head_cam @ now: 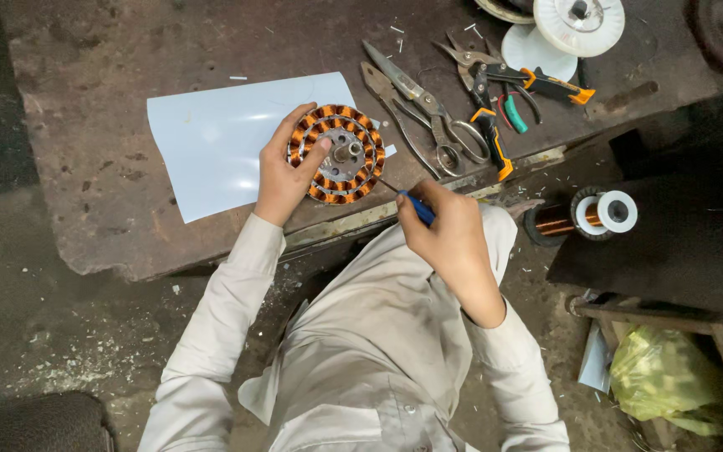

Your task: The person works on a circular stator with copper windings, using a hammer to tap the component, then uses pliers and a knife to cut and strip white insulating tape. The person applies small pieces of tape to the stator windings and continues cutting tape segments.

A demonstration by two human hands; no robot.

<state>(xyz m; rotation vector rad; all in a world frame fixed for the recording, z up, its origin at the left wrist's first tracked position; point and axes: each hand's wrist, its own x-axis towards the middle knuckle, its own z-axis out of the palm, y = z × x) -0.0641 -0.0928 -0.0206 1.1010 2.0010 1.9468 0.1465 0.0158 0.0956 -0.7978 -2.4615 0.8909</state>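
We're gripping blue-handled tool (pixel 416 206) w/ right hand (pixel 453 238), tip pointing upper left at stator (pixel 336 154); left hand (pixel 282 172) clasping stator rim.

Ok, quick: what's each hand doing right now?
Left hand: closed on the copper-wound stator.
Right hand: closed on a blue-handled tool, its tip at the stator's rim.

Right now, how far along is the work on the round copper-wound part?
Done: copper coils fill every visible slot of the stator. In hand: the left hand steadies it on the white sheet while the right hand works a blue-handled tool at its edge. What is left cannot be told.
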